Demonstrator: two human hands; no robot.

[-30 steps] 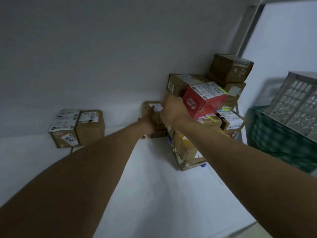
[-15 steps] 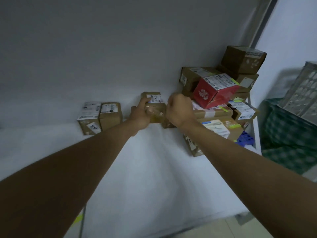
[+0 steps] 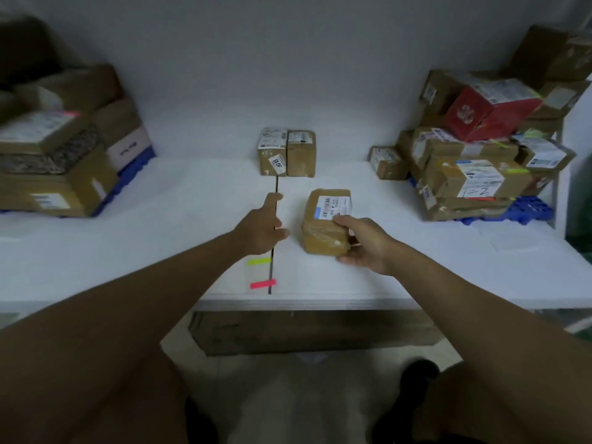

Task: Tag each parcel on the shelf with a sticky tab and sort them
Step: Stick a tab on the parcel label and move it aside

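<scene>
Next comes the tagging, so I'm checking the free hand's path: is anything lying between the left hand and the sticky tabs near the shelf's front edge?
Nothing visible does. The left hand hovers open just behind the sticky tabs, with only bare shelf between them. The small parcel, gripped by the right hand, sits off to the right.

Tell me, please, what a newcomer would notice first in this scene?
Probably the right hand gripping a taped brown parcel at the middle of the white shelf. Next, the red box atop the pile on the right, and the pink tab and yellow tab near the front edge.
</scene>
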